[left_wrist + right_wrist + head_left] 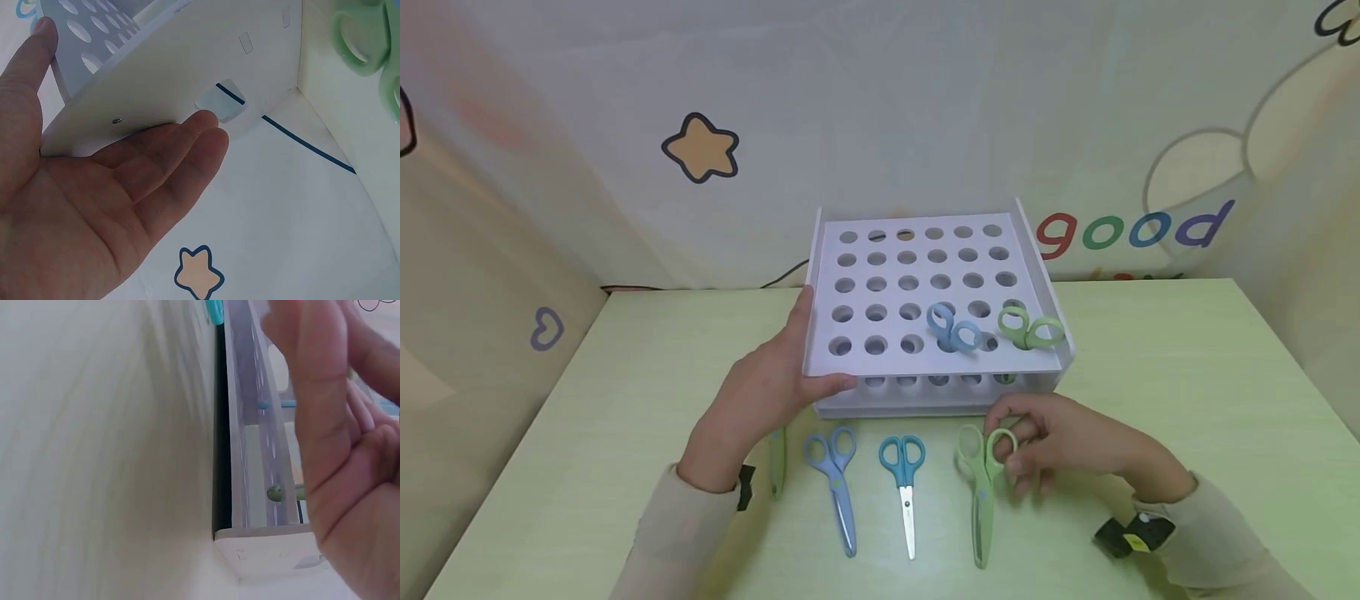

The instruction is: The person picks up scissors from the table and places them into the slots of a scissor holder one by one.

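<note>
My left hand (767, 375) grips the front left corner of a white perforated rack (891, 360). Its thumb lies on the front edge, and in the left wrist view its fingers lie along the side panel (156, 87). Light blue scissors (953, 327) and green scissors (1028, 329) stand in holes of the front row, handles up. My right hand (1052, 437) pinches the handle ring of another pair of green scissors (982, 500) in front of the rack; the ring overlaps the fingers behind it. In the right wrist view the right hand (337, 419) hides these scissors.
On the table (1150, 358), blue-purple scissors (837, 492) and teal scissors (902, 475) lie before the rack. A green piece (777, 462) shows partly behind the left wrist. A printed cloth (880, 108) hangs behind the table.
</note>
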Demonstrator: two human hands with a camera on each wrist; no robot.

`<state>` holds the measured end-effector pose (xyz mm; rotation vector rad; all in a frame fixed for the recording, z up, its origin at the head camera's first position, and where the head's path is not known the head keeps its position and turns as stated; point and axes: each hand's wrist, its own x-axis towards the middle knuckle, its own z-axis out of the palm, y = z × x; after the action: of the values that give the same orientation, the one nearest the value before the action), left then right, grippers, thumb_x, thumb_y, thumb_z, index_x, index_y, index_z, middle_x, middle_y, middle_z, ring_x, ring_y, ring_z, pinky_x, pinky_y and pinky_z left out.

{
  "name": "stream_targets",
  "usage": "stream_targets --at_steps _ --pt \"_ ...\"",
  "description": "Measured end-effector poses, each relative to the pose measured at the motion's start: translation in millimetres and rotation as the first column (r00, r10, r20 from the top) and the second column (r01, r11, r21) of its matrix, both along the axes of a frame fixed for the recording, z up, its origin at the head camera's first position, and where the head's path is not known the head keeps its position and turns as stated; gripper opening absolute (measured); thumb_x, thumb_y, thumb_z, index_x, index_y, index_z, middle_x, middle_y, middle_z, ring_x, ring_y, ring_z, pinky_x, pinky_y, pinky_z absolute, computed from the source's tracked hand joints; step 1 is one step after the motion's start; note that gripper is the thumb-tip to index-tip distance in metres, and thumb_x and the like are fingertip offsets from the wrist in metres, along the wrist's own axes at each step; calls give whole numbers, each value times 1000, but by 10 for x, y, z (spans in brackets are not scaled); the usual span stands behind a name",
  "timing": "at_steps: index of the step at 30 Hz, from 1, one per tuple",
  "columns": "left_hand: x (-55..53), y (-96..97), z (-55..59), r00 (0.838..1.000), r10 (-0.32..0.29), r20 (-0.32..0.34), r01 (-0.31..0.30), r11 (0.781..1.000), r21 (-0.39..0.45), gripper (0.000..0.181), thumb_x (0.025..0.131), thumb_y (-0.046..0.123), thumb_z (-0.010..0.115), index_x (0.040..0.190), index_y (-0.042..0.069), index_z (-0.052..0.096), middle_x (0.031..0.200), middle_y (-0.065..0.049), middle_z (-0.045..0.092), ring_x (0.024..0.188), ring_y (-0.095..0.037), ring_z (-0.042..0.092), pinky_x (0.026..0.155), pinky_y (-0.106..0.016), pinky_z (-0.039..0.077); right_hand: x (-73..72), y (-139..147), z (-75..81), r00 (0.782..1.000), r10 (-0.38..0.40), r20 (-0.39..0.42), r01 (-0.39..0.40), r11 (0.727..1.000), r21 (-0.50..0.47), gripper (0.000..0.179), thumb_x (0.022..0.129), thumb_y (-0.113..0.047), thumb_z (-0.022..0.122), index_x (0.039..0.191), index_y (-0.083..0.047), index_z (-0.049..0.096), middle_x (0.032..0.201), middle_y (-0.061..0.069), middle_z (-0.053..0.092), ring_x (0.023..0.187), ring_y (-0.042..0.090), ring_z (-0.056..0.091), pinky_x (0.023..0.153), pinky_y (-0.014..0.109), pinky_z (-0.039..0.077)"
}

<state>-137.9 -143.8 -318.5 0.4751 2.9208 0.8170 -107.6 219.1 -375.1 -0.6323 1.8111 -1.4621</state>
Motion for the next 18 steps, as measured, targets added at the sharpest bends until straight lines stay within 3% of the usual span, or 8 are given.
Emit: stream_targets --at_steps 7,18 --pt "-8 -15 -15 1000 -12 7 12 999 30 122 84 47 82 163 20 -7 111 -4 66 79 -19 60 66 -35 48 -2 -37 76 988 -117 -101 107 989 -103 18 102 -1 56 119 4 56 93 24 69 71 38 72 54 45 57" --pt "1 -23 -12 1000 -17 -22 18 1000 8 121 83 49 82 163 17 -4 108 -3 65 77 -19 59 65 -35 48 123 -123 284 926 -322 -200 292 942 -164 19 104 -4 54 119 6 63 88 14 65 71 40 72 56 45 57"
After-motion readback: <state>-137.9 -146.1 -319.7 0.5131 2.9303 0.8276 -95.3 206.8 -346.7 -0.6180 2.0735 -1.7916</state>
